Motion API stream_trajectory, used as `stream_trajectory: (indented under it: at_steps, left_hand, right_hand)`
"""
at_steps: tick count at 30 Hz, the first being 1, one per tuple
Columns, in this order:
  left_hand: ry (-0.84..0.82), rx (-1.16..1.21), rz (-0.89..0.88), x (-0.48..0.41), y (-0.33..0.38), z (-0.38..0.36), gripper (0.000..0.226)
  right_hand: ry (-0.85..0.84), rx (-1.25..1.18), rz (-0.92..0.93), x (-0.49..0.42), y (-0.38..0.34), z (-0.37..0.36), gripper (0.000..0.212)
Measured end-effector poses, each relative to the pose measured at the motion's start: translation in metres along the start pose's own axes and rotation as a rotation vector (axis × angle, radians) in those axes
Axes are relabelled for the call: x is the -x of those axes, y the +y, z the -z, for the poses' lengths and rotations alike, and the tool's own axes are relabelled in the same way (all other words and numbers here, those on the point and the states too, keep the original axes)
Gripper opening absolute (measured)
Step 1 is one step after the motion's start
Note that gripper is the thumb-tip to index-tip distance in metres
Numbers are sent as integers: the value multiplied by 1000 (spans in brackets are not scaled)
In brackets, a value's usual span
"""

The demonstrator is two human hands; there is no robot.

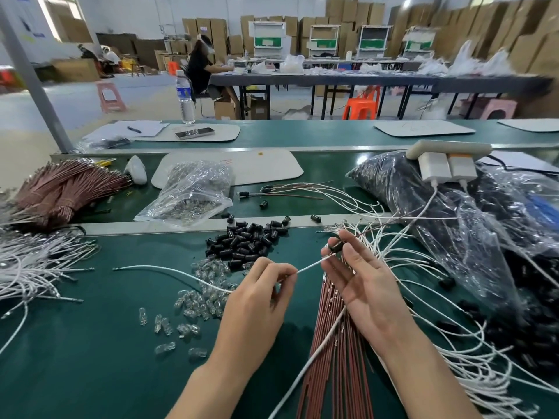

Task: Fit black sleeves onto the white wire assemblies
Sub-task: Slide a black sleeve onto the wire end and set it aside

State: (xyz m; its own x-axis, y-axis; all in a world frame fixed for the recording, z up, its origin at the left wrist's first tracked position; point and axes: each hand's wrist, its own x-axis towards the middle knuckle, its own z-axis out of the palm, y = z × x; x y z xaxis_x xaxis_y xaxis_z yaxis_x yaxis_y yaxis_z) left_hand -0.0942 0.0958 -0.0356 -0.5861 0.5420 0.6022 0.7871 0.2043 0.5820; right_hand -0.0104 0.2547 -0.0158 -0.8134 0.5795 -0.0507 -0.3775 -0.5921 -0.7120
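Left grip (pixel 257 297) pinches the limp-looking white wire (pixel 308 266) near its tip; right grip (pixel 366 285), just beyond, pinches the stiff black sleeve (pixel 338 246)

1. Two bare arms show over the green bench (pixel 90 343), each seen from grip to forearm.
2. The left grip (pixel 260 297) shows its back, with smooth knuckles.
3. The right grip (pixel 363 285) shows a creased palm and slender fingers.
4. Both wrists and forearms are bare to the picture's lower edge.
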Motion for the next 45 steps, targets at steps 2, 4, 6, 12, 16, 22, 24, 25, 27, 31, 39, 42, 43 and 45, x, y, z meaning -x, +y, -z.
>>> stream_trajectory:
  at_steps: [2, 4, 6, 12, 16, 22, 24, 25, 27, 31, 39, 42, 43, 45]
  left_hand:
    - [9, 13, 1, 0, -1, 0, 10]
    - [13, 12, 1, -1, -1, 0, 11]
    - [12, 5, 0, -1, -1, -1, 11]
    - [6, 21, 20, -1, -4, -1, 9]
    - [-4, 54, 33, 0, -3, -1, 13]
    - [-68, 21, 54, 2, 0, 0, 29]
    - [-65, 17, 66, 2, 2, 0, 35]
    - [-54, 26, 76, 1, 2, 0, 34]
    - [-31, 58, 97, 0, 1, 0, 29]
    - [-14, 71, 87, -1, 0, 2, 25]
    - [15, -16, 56, -2, -3, 4, 25]
    - [20, -25, 52, -2, -5, 4, 21]
    - [22, -30, 48, -2, -6, 4, 20]
    - [26, -40, 36, -2, -7, 5, 20]
  right_hand:
    - [0, -2, -5, 0, 0, 0, 23]
    - [1, 1, -7, 0, 0, -1, 23]
    - [4, 11, -5, 1, 0, -1, 22]
    - [-4, 85, 10, 2, 3, -4, 23]
    - [-1, 125, 23, 3, 5, -7, 26]
    - [-51, 213, 12, 7, 11, -9, 28]
    - [-104, 292, 29, 9, 15, -11, 28]
    - [-125, 336, 43, 10, 17, -11, 31]
    - [-136, 409, 65, 11, 19, -11, 37]
    - [-125, 439, 63, 12, 18, -12, 26]
    - [-80, 678, 150, 17, 14, -14, 18]
    - [-73, 713, 177, 17, 14, -13, 17]
    - [-73, 724, 185, 17, 14, -13, 18]
    - [-79, 747, 193, 17, 15, -11, 20]
